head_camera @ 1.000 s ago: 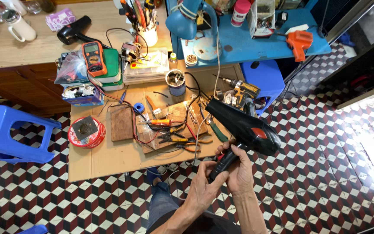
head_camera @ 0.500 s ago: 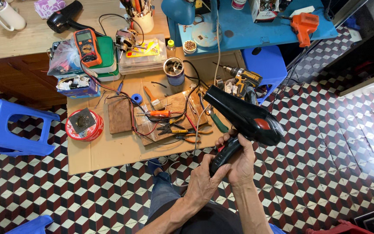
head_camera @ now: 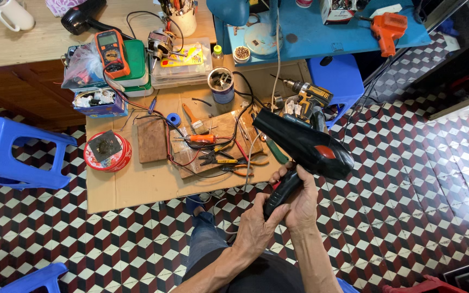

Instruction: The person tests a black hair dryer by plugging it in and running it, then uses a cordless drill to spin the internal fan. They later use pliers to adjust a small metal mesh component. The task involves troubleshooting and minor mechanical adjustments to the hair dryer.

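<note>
- Head view: a black hair dryer (head_camera: 305, 145) with a red patch on its body is held up over the right front corner of the low cardboard-covered desk (head_camera: 137, 187), its barrel pointing up-left toward the clutter.
- The right hand (head_camera: 304, 203) is wrapped around the dryer's handle from the right side, fingers closed on it.
- The left hand (head_camera: 257, 230) is closed on the lower end of the same handle, thumb pressed along it.
- Just behind the dryer lies a yellow-and-black cordless drill (head_camera: 306, 97), partly hidden by the barrel.
- Left of the barrel, on a wooden board (head_camera: 221, 138), sit an orange-handled screwdriver (head_camera: 201, 139) and pliers (head_camera: 228, 161) amid red and black wires.
- Farther left are a brown block (head_camera: 152, 140) and a round red tin (head_camera: 107, 152).
- Toward the back stand a blue can (head_camera: 222, 86), a clear plastic parts box (head_camera: 183, 62) and an orange multimeter (head_camera: 112, 52) resting on a green box.
- A blue plastic stool (head_camera: 6, 154) stands on the checkered floor at the left; an orange glue gun (head_camera: 386, 30) lies on the blue desk (head_camera: 332, 35) at the top right.
</note>
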### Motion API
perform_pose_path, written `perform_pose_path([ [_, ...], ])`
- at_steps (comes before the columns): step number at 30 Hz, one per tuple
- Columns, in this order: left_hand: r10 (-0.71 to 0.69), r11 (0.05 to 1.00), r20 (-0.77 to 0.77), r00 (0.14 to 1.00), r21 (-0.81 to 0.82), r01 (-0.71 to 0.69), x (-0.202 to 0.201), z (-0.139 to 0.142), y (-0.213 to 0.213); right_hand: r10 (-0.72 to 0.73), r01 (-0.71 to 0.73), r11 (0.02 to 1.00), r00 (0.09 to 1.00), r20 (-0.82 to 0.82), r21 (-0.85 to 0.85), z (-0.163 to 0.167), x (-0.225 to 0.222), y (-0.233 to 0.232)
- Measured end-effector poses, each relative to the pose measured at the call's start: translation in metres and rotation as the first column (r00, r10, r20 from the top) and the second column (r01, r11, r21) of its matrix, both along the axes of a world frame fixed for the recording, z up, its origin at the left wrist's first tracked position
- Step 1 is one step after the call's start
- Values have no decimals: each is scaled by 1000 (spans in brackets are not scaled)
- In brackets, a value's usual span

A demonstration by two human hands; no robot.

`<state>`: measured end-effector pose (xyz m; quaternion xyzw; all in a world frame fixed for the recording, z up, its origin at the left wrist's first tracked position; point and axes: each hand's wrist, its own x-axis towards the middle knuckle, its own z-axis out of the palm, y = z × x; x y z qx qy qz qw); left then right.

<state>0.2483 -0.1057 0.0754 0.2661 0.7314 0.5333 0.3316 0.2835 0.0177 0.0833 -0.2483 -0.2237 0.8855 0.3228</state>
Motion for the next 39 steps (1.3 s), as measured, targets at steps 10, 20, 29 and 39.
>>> perform_pose_path([
  [10,67,996,12,998,-57,-66,5,-31,3,-28,39,997,989,146,-71,8,-4,-3],
  [20,62,986,58,996,-155,-53,4,-94,18,11,10,996,973,230,-91,-3,-4,6],
  [29,8,990,73,997,-138,2,3,-94,17,-26,60,992,956,294,-108,17,-4,-3],
  [39,19,1000,-6,1000,-11,-19,-22,-7,-12,-75,58,996,967,243,74,7,5,15],
])
